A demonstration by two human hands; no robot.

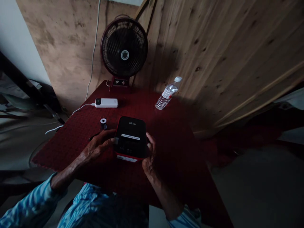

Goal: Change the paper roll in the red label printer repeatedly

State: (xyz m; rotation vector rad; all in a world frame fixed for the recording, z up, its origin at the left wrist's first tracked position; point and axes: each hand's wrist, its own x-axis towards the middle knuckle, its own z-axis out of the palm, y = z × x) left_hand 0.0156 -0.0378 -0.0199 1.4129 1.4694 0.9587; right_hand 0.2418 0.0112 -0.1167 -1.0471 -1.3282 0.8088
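Observation:
A black box-shaped device with rounded corners, a red lower edge and a white label strip, which looks like a small label printer (130,128), sits on the dark red table (175,133). My left hand (96,146) presses its fingertips to the device's left side. On the opposite side, my right hand (150,155) grips the edge, with the fingers curled along it and the thumb near the front corner. Just beyond my left fingers stands a small roll (103,123) with a white end and a dark side. A thin dark object (93,136) lies partly hidden by that hand.
At the back of the table stands a dark red fan (124,52). In front of it lies a white power bank (106,103) with a cable plugged in. A clear water bottle (167,95) with a white cap stands back right. Wooden boards (213,57) rise behind the table.

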